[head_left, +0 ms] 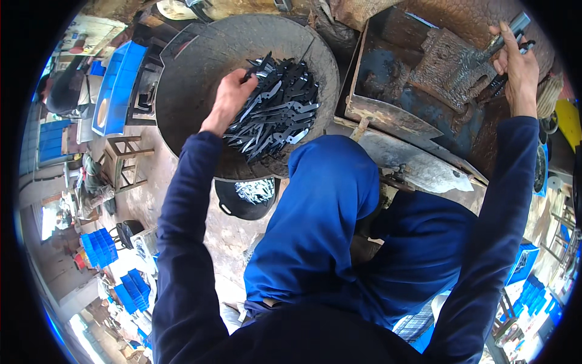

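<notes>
My left hand (233,97) reaches over the left part of a pile of dark, flat metal blade-like pieces (285,103). Its fingers are closed on one dark metal piece (250,71) at the pile's upper edge. The pile lies in a large round, worn pan (194,91). At the upper right, my right hand (520,70) is closed beside a grey metal bar (518,24) on a grimy machine. Dark bits show around its fingers, but what it grips is not clear. A mud-caked metal block (445,70) sits left of that hand, inside the machine's trough (388,109).
Below the pan, a black tub (227,203) holds shiny metal pieces. A blue tray (118,88) and a wooden stool (124,159) stand to the left. My knees in blue trousers (333,182) are close to the pan and trough. Another person (63,91) is at far left.
</notes>
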{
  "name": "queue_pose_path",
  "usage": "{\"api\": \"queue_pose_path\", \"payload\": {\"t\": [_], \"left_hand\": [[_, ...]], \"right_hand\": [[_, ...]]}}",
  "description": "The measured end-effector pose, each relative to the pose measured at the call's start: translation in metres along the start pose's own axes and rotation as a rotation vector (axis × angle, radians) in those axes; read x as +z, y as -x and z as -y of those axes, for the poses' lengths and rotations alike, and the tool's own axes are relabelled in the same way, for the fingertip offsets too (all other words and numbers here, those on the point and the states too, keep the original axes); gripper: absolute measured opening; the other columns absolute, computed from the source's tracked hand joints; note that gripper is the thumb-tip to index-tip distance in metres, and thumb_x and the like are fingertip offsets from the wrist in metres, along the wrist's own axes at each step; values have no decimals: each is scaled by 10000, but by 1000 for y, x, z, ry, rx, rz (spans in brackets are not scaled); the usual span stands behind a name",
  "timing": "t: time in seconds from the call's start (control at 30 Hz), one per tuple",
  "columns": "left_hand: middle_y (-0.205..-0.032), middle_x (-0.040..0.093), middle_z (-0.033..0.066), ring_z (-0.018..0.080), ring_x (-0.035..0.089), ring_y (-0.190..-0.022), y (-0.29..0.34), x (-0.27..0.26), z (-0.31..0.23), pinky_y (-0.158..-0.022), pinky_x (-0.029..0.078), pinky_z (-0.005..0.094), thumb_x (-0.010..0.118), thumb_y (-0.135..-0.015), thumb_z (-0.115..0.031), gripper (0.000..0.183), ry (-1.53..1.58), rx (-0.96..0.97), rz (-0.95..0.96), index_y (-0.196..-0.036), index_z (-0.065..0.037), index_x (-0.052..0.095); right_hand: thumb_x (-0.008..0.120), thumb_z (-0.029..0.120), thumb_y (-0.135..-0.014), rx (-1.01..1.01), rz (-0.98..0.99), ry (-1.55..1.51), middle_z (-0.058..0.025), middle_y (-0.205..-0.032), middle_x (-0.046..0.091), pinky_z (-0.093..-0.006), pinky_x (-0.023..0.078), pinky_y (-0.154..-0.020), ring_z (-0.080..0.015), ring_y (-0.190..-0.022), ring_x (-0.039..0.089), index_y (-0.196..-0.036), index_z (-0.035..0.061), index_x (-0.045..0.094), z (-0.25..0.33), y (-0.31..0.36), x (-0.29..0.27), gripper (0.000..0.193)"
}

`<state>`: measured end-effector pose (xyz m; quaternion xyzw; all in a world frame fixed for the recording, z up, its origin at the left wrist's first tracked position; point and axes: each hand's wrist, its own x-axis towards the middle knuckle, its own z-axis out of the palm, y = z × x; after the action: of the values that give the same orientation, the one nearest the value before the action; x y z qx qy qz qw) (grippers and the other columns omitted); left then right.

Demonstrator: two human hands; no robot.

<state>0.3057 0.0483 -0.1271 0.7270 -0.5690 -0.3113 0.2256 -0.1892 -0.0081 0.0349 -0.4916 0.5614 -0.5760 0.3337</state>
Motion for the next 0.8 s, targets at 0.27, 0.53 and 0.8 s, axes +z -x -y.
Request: {"api": "queue_pose_path", "payload": {"t": [0.27,0.53,0.8], "left_hand": [[-824,680,137,230,659,-805,-51,51,11,-747,504,343,698,-791,-267,250,-175,49,-18,-908,-50,662],[-899,693,167,312,666,-904,-44,54,-7,-788,510,356,730,-763,-265,291,-390,8,-24,-948,-46,675],[-799,682,74,156,617,-735,-40,36,0,-683,482,293,699,-818,-250,243,89,131,-54,-918,-30,670]], "right_hand": [[641,296,-931,-15,-20,74,74,-527,328,-216,282,-435,-40,-444,296,-1039,-23,654,1,-1,-1,338],[633,288,-935,-17,-36,64,71,-529,349,-216,281,-431,-38,-446,294,-1047,-27,657,2,0,3,335],[633,283,-935,-3,-25,50,71,-526,350,-213,281,-427,-37,-442,292,-1037,-22,659,3,2,0,323]]}}
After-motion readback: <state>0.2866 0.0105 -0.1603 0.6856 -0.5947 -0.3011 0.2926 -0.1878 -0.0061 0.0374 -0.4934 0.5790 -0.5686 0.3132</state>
